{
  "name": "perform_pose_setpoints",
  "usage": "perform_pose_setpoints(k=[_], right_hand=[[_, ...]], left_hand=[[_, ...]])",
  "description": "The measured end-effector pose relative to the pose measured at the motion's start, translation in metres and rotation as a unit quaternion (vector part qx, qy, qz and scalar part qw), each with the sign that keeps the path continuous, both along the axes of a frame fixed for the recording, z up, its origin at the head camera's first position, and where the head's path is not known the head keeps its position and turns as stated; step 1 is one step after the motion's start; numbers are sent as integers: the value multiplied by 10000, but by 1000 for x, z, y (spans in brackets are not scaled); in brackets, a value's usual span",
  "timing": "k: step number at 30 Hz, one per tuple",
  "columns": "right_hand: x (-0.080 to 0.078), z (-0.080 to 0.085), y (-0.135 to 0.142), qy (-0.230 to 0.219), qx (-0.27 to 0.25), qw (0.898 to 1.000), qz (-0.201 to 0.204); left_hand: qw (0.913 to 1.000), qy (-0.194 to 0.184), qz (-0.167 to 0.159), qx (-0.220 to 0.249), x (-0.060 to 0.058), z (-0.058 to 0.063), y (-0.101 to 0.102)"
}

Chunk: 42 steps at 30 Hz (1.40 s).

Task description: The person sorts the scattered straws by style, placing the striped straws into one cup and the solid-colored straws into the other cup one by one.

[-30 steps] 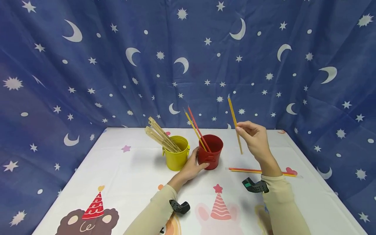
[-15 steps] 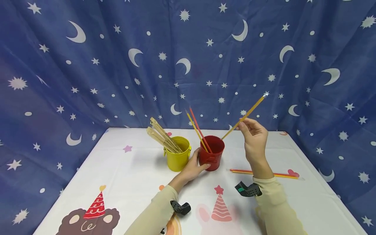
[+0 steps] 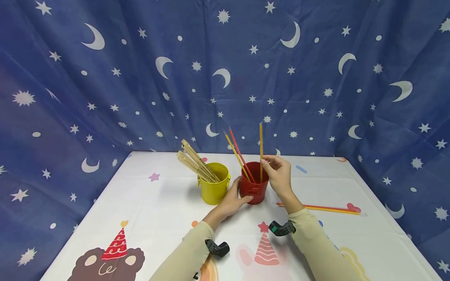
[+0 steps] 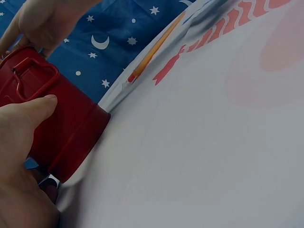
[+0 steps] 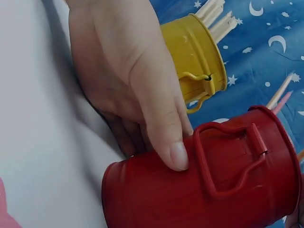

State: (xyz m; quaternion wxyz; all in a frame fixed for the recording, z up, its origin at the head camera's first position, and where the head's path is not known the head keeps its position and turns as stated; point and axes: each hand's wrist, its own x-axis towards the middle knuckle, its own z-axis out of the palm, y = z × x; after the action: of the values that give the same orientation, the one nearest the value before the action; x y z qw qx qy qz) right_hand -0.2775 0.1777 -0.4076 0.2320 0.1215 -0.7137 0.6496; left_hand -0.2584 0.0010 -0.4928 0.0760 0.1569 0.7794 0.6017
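My left hand (image 3: 229, 203) grips the side of a small red bucket (image 3: 254, 190), its thumb lying on the front by the handle, as the right wrist view also shows. A yellow straw (image 3: 261, 141) in clear wrapping stands nearly upright, its lower end inside this bucket. My right hand (image 3: 279, 176) pinches that straw just above the rim. Two more wrapped straws, one red (image 3: 234, 140) and one yellow (image 3: 231, 144), lean to the left in the same bucket. In the left wrist view, the red bucket (image 4: 76, 126) partly hides the right hand.
Left of the red bucket stands a yellow bucket (image 3: 213, 192) with several paper-wrapped chopsticks (image 3: 197, 162). A red straw (image 3: 327, 207) and a yellow one lie together on the table to the right, partly behind the right wrist. A blue starry curtain (image 3: 140, 97) hangs behind the white tablecloth (image 3: 147, 207).
My right hand has moved left to the red bucket with the yellow straw. The straw tilted to the right, then swung upright and entered the bucket. My left hand stays on the bucket.
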Motion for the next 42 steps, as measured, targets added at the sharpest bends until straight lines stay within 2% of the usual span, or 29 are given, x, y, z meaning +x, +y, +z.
perform_pose_setpoints(k=[3, 7, 9, 15, 21, 24, 27, 30, 32, 34, 39, 42], right_hand=[[6, 2, -3, -212, 427, 9987, -193], [4, -4, 1, -331, 980, 9946, -26], [-3, -12, 4, -269, 1157, 9928, 129], [-4, -14, 8, 151, 1235, 9918, 309], [0, -2, 16, -146, 1539, 9878, 171], [3, 7, 23, -284, 1515, 9880, 47], [7, 13, 35, -361, 1512, 9878, -23], [13, 14, 53, -450, 1773, 9831, 56], [16, 11, 69, -608, 2106, 9754, 247], [20, 6, 88, -860, 2496, 9631, 520], [24, -7, 132, -1534, 3466, 9160, 1311], [25, -12, 149, -1794, 3787, 8942, 1575]], left_hand=[[10000, -18, 8, -7, -1, -1, 2], [10000, -33, 21, -43, -1, -3, 2], [10000, -27, 38, -75, -1, -2, 3], [9999, -19, 60, -143, 0, -1, 4], [9999, -17, 49, -134, 1, 0, 4], [9999, -31, 18, -113, 1, -1, 5], [9999, -105, 24, -56, 2, -4, 6], [9998, -202, 21, 15, 2, -6, 6], [9997, -222, -11, 41, 3, -8, 6], [9997, -226, -35, 63, 3, -9, 6], [9998, -192, -8, 53, 3, -5, 3], [9999, -157, 14, 54, 2, -3, 1]])
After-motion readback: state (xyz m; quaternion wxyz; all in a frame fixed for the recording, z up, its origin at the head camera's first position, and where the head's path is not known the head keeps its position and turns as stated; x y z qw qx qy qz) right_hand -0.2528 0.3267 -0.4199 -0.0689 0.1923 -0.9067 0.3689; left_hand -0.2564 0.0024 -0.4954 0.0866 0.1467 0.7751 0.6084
